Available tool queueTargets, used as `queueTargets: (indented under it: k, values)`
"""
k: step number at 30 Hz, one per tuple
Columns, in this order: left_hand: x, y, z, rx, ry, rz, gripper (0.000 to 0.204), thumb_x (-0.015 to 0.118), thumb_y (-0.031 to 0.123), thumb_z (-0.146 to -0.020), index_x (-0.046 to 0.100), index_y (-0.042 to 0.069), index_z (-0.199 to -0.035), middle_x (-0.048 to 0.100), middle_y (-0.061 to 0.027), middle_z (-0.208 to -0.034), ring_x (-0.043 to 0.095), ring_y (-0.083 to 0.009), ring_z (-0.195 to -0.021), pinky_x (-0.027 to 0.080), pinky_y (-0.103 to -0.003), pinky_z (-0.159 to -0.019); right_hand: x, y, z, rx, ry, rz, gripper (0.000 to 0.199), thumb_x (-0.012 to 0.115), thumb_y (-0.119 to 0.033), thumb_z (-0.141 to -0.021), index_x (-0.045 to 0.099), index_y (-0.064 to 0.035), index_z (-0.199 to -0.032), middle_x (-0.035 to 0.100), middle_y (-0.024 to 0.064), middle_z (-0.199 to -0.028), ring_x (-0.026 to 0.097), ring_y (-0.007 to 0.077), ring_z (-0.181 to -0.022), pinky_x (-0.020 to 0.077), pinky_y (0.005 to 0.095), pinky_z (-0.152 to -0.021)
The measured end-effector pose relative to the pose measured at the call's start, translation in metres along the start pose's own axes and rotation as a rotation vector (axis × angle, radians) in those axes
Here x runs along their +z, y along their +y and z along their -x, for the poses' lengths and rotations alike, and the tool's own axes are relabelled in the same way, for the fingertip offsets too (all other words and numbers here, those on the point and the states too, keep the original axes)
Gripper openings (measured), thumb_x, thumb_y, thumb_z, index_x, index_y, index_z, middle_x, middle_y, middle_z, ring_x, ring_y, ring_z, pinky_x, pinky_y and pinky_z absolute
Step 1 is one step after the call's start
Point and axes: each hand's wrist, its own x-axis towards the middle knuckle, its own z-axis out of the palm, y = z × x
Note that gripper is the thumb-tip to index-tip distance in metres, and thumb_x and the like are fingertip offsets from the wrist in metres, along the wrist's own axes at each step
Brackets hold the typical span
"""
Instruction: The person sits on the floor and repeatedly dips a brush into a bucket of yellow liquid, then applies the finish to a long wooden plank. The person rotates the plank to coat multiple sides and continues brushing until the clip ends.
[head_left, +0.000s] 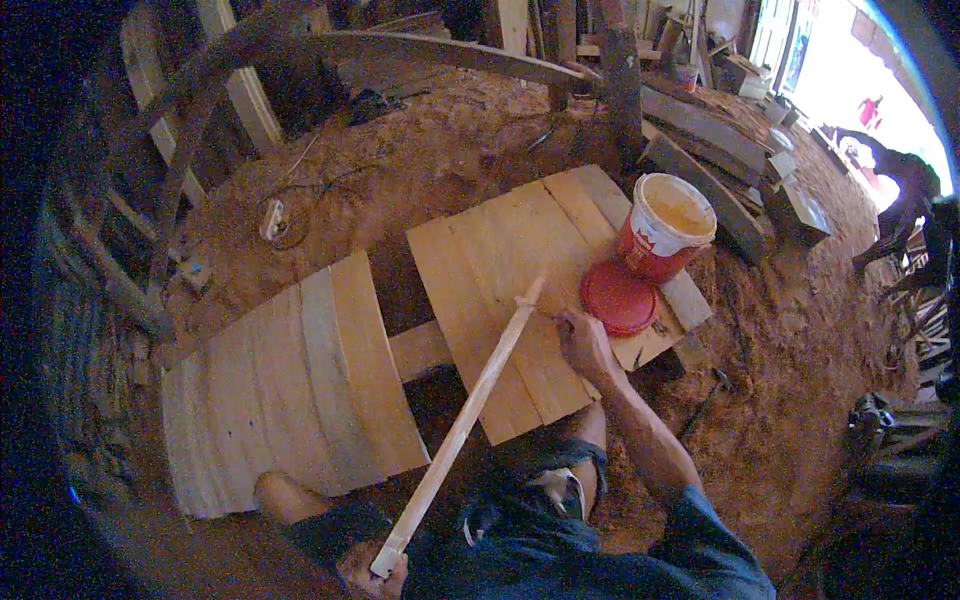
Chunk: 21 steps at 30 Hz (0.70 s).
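My left hand point(372, 572) is closed around the lower end of a long pale wooden strip point(458, 432). The strip slants up and away over the boards, and its far end narrows to a tongue. My right hand point(588, 347) is beside that far end with its fingers pinched together; anything small between them is too blurred to make out. Just beyond the right hand lies a round red lid point(619, 299) on a wooden panel point(500, 255). Behind the lid stands an uncovered red and white bucket point(668, 230) with yellowish stuff inside.
A second wooden panel point(290, 375) lies to the left, across a gap bridged by a board point(418, 350). A power strip point(272, 220) rests on the brown floor. Stacked timber point(705, 190) is at the back right. Another person point(900, 190) bends near the bright doorway.
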Motion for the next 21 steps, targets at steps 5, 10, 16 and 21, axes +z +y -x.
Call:
queueTargets:
  k: [5,10,16,21]
  values:
    - [0.012,-0.013,0.017,-0.001,0.111,-0.128,0.040,0.077,0.035,-0.078,0.069,0.001,-0.099,0.067,-0.0208,-0.095,0.063,-0.0412,-0.085,0.051,-0.049,-0.076,0.012,0.051,-0.052,0.019,0.166,0.131,0.014,0.057,-0.008,-0.086,0.067,-0.0020,-0.094,0.062,0.0251,-0.081,0.061,0.0441,-0.077,0.0479,0.0487,-0.065]
    - [0.016,-0.019,0.028,-0.052,0.147,-0.180,0.047,0.078,0.036,-0.077,0.067,0.000,-0.106,0.066,-0.0204,-0.102,0.062,-0.0402,-0.093,0.049,-0.048,-0.082,0.011,0.047,-0.048,0.015,0.193,0.156,0.013,0.056,-0.009,-0.087,0.065,-0.0029,-0.094,0.064,0.0236,-0.085,0.061,0.0434,-0.083,0.0486,0.0489,-0.070]
    - [0.012,-0.013,0.028,0.001,0.173,-0.130,0.048,0.081,0.035,-0.075,0.067,-0.001,-0.104,0.066,-0.0203,-0.101,0.061,-0.0396,-0.094,0.049,-0.049,-0.084,-0.004,-0.005,0.021,-0.124,0.006,0.121,0.012,0.056,-0.005,-0.085,0.063,-0.0043,-0.094,0.061,0.0225,-0.085,0.060,0.0441,-0.086,0.0502,0.0472,-0.072]
    - [0.010,-0.006,0.011,0.035,0.122,-0.107,0.044,0.079,0.034,-0.077,0.068,-0.002,-0.098,0.067,-0.0200,-0.092,0.063,-0.0403,-0.084,0.051,-0.048,-0.077,-0.008,0.020,-0.018,-0.026,-0.024,0.164,0.013,0.053,-0.002,-0.081,0.062,-0.0040,-0.090,0.060,0.0239,-0.080,0.061,0.0445,-0.083,0.0471,0.0483,-0.068]
